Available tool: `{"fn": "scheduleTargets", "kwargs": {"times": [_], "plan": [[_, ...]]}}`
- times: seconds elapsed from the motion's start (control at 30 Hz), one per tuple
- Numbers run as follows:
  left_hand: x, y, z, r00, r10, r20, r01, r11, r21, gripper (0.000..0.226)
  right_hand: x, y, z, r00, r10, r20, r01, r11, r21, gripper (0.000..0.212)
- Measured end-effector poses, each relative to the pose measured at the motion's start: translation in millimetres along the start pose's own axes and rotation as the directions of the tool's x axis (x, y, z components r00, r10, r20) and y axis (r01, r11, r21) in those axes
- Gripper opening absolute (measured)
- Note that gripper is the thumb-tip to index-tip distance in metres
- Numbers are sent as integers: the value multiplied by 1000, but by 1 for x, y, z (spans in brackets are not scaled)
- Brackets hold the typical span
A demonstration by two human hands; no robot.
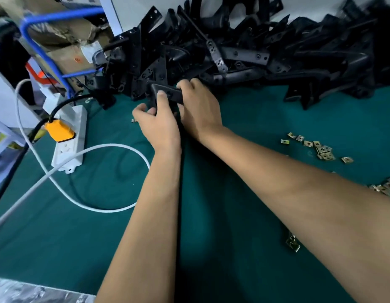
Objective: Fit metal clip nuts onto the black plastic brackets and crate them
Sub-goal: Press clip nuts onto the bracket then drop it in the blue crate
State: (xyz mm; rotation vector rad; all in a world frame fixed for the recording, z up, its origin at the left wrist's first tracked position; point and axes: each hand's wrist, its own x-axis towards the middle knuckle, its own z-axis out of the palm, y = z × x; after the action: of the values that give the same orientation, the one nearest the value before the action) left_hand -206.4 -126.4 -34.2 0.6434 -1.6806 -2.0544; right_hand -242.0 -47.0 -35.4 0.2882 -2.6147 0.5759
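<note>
Both hands meet at the frame's upper centre on one black bracket (165,92), at the near edge of the bracket heap (233,51). The left hand (159,125) grips it with thumb on top; the right hand (200,106) curls round its right end. Clip nuts (320,148) lie scattered on the green tabletop (91,237) at right
</note>
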Motion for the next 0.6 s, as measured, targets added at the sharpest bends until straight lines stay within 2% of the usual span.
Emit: {"fn": "scheduleTargets", "kwargs": {"times": [0.03, 0.1, 0.23, 0.3, 0.37, 0.43, 0.5, 0.6], "plan": [[-3, 3, 0, 999, -18, 39, 20, 999, -50, 71, -7, -1, -8, 1000, -7, -10, 7, 1000, 10, 28], [-8, 10, 1, 996, 23, 92, -17, 998, -67, 76, -26, 0, -27, 998, -48, -30, 48, 999, -16, 32], [-24, 18, 7, 979, 94, 179, -101, 994, 35, 54, -68, 12, -66, 985, -156, -75, 150, 985, -81, 53], [-34, 19, 13, 968, 58, 243, -59, 998, -3, 42, -86, 24, -86, 971, -222, -84, 215, 973, -86, 59], [-44, 16, 18, 950, 2, 313, 44, 989, -141, 32, -104, 42, -105, 970, -243, 1, 243, 969, 44, 64], [-53, 13, 22, 934, -42, 355, 121, 971, -204, 21, -124, 63, -125, 981, -146, 126, 108, 958, 267, 71], [-56, 8, 23, 906, -93, 413, 197, 956, -216, 21, -139, 85, -145, 970, -31, 241, -75, 905, 418, 59], [-62, 1, 26, 812, -171, 558, 291, 947, -133, 15, -153, 113, -165, 892, -48, 449, -160, 896, 414, 20]]}}
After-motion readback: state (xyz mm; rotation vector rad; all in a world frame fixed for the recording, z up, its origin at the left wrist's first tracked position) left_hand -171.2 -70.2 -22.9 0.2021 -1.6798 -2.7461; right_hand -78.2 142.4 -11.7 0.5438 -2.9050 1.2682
